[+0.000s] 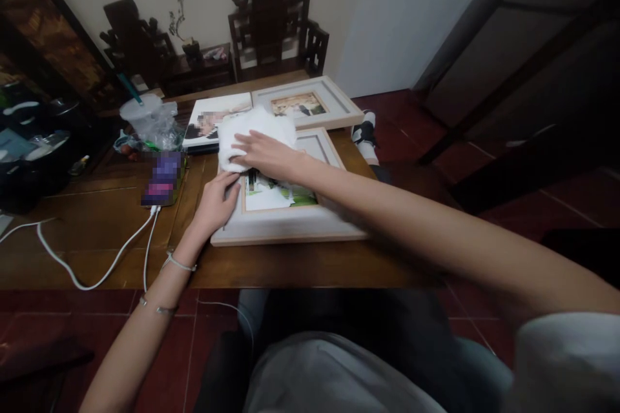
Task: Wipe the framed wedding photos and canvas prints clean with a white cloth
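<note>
- The white cloth (278, 127) lies bunched over the upper left part of the near framed picture (290, 199), which rests flat on the table; being thick and folded, it probably cushions the surface from bare fingers.
- The right hand (266, 153) lies palm down on the cloth, fingers spread and nearly straight, pressing from above, not pinching; that flat pose would spread the pressure across the fabric.
- The left hand (220, 203) sits at the frame's left side, fingers loosely bent, tips just beside the cloth. I cannot tell whether they grip the edge; the placing suggests a brace against sliding.
- The near frame lies picture side up, close to the person, likely so both hands can reach it without stretching.
- Beyond it is a 2nd framed picture (310, 106), also face up, and left of that a white photo panel (220, 113); lying flat, neither looks likely to topple.
- The phone (163, 177) lies left of the frame with 2 white cables (123, 258) at its near end, apart from the hands, which presumably leaves them elbow room.
- A clear plastic bag (165, 129) and a cup (138, 111) stand farther back on the table (106, 197).
</note>
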The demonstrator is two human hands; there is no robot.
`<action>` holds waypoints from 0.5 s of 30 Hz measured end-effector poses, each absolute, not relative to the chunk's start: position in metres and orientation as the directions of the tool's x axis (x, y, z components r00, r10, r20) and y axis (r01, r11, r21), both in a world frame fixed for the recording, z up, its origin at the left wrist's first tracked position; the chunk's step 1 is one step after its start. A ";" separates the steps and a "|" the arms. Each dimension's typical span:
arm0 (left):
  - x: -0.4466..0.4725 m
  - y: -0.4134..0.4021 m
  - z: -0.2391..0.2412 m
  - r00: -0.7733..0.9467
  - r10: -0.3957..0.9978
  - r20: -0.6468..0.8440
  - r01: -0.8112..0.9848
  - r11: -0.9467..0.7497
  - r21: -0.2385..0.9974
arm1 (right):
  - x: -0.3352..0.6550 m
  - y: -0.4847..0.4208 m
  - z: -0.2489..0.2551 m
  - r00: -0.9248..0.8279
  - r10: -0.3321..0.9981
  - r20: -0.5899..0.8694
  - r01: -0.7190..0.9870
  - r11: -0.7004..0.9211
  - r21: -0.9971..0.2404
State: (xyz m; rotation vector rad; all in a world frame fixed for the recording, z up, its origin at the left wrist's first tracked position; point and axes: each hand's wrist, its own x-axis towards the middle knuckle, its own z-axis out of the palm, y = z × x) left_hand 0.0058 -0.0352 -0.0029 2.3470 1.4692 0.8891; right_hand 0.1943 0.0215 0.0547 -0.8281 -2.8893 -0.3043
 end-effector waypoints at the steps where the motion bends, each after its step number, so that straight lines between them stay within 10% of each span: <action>1: 0.006 -0.035 -0.003 0.315 0.875 0.366 0.733 -0.470 0.493 | 0.190 0.025 0.054 -0.843 0.522 0.132 0.538 0.829 0.153; 15: 0.000 -0.032 -0.009 0.328 0.879 0.346 0.724 -0.469 0.506 | 0.308 0.016 0.066 -0.516 0.853 -0.078 0.850 0.521 0.074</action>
